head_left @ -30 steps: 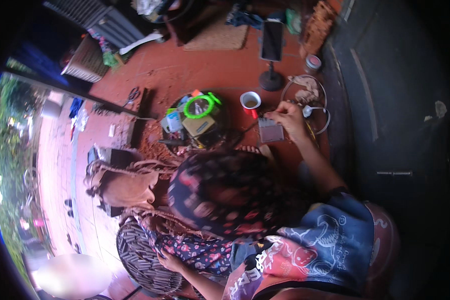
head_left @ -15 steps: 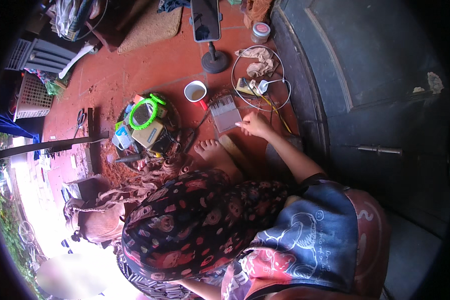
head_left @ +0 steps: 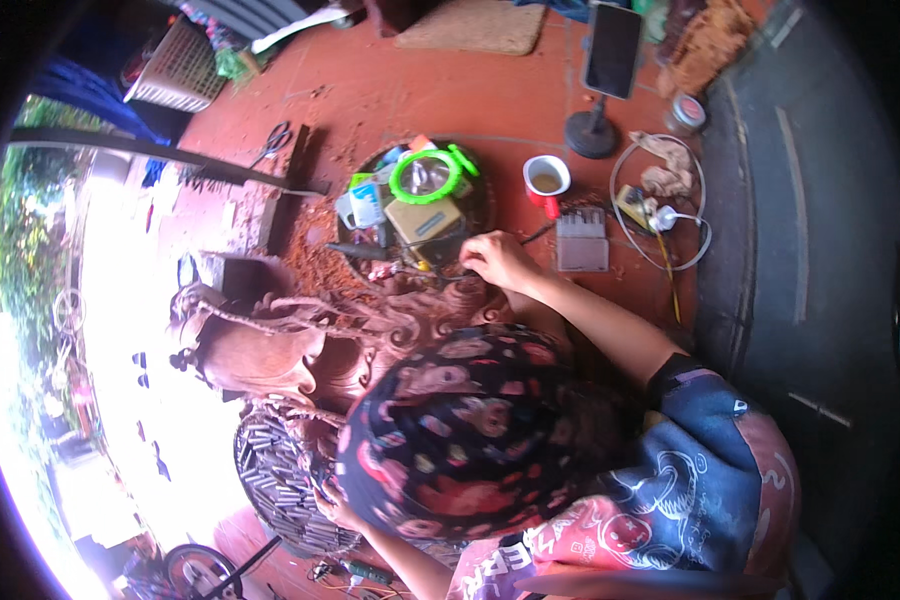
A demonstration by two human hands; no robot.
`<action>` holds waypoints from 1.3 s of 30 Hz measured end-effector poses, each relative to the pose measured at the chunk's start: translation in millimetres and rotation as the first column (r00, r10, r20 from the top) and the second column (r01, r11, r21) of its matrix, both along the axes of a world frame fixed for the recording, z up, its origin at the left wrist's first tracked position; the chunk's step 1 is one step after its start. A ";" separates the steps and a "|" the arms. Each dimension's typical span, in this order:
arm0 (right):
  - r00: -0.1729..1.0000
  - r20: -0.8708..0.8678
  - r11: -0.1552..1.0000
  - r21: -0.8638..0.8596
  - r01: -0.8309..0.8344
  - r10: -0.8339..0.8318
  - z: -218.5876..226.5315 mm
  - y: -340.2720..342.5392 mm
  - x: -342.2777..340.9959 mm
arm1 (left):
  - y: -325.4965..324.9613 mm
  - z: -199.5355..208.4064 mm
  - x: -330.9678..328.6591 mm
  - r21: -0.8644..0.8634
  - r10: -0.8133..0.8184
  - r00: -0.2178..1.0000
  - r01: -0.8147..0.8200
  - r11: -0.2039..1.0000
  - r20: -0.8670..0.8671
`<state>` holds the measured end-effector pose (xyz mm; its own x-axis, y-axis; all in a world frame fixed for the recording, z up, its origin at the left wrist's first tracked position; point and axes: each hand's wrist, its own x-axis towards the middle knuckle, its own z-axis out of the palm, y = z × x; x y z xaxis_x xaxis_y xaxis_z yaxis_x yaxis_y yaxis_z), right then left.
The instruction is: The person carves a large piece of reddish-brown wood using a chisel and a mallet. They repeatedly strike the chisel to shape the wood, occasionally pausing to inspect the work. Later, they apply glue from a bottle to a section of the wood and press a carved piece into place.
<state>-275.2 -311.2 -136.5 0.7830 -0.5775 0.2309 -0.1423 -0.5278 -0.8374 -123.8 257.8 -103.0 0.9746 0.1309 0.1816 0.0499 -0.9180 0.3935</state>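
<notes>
Your right hand hung by the near edge of the round tray, fingers curled together; couldn't tell if anything was pinched. Your left hand was low, by the packed sticks, partly behind your cap; its grip couldn't be told either. The carving lay ahead and to the left of your cap, below the tray, its scrolled end near the right hand.

On the tray: green-rimmed disc, beige box, dark pointed tool. Just right of it stood the mug with liquid in it, then the clear case.

Risks, as judged: a wide sweep of your right forearm could have hit the mug, and a spill might have reached the case or the power strip. A tug on the dark cord near the mug could have done the same. Scrolls looked thin, so a bump from your right wrist might have chipped one. Your cap hid part of the carving from this view, so contact there could have gone unseen.
</notes>
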 end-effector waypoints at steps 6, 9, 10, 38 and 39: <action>0.802 -0.529 0.919 -0.096 -0.383 0.279 0.8 -14.3 138.7 | -34.1 22.9 -25.0 -0.008 0.027 0.999 -0.027 1.000 0.025; 0.621 -0.723 0.813 -0.144 -0.564 0.303 -21.6 5.3 168.5 | -44.2 30.3 -27.5 0.017 0.072 0.997 -0.073 0.997 0.010; 0.568 -0.765 0.790 -0.131 -0.599 0.305 -33.9 10.6 175.2 | -47.9 26.8 -24.5 0.009 0.054 0.999 -0.054 0.998 -0.004; 0.637 -0.376 0.681 0.651 -0.336 0.673 116.1 -104.6 46.3 | -41.7 14.5 -22.2 -0.043 0.088 0.983 -0.082 0.996 0.162; 0.676 -0.325 0.618 0.747 -0.245 0.661 113.5 -109.5 39.8 | -40.1 12.5 -22.3 -0.056 0.081 0.984 -0.073 0.996 0.156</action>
<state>-235.4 -420.7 -23.1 0.8315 0.0628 -0.5520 -0.5486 -0.0637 -0.8336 -146.1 217.7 -90.5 0.9210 0.2173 0.3235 0.0535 -0.8928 0.4474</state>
